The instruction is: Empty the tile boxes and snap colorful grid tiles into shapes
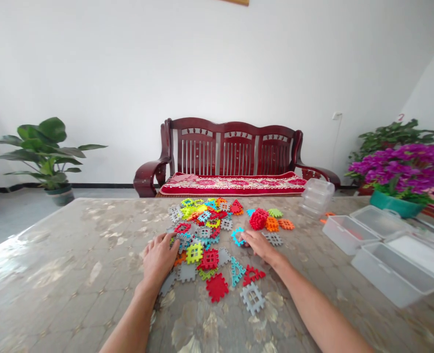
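A loose heap of toothed plastic building tiles in grey, red, lime, blue and orange lies at the middle of the table, many of them overlapping. At the heap's left side rests my left hand (pixel 158 257), fingers spread against grey tiles; its fingertips are partly hidden. My right hand (pixel 260 244) pinches the right edge of a blue square tile (pixel 234 237) with a windowed centre. Just beyond that hand stands a red ball-like cluster of tiles (pixel 258 219). Nearer to me lie a solid red tile (pixel 217 287), a blue triangular tile (pixel 236 272) and a grey window tile (pixel 253 298).
Open clear plastic boxes (pixel 393 279) sit on the right of the table (pixel 73 289). Behind them are a stacked clear container (pixel 317 196) and purple flowers in a green pot (pixel 395 204). A wooden bench (pixel 235 147) stands past the far edge.
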`<state>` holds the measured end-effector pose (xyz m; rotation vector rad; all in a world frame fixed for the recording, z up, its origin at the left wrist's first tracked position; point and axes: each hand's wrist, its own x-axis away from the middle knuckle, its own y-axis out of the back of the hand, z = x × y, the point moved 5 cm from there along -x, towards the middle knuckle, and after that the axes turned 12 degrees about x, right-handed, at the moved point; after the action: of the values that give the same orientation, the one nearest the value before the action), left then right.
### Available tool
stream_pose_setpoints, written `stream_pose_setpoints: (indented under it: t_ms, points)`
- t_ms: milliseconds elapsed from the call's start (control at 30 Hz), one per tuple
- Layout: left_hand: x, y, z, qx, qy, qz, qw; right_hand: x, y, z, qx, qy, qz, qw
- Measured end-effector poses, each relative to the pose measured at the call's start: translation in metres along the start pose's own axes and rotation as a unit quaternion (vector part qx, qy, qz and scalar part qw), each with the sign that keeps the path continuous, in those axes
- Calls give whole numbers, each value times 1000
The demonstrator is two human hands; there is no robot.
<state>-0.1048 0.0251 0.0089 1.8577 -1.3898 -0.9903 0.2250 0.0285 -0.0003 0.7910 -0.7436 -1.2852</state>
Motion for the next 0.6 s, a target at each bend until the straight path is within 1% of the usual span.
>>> stream_pose_setpoints:
  t_ms: [67, 133, 267, 333, 400, 467, 600]
  points:
    - [0, 0, 0, 4, 1, -2, 1000, -2, -3, -5, -29, -31, 3, 999]
    - [0, 0, 0, 5, 2, 1, 1000, -4, -5, -6, -30, -37, -9, 999]
    - [1, 0, 0, 4, 4, 9, 1000, -4, -4, -5, 15, -36, -77, 996]
    - [1, 1, -1, 2, 8, 9, 1000, -2, -1, 2, 59, -23, -99, 993]
    - [1, 1, -1, -1, 11, 11, 1000, 1, 0, 13, 114, -4, -93, 989]
    - [1, 1, -1, -4, 10, 15, 1000, 4, 2, 24, 171, 4, -73, 983]
    - [1, 1, -1, -10, 10, 13, 1000, 5, 8, 41, 283, -14, -38, 958]
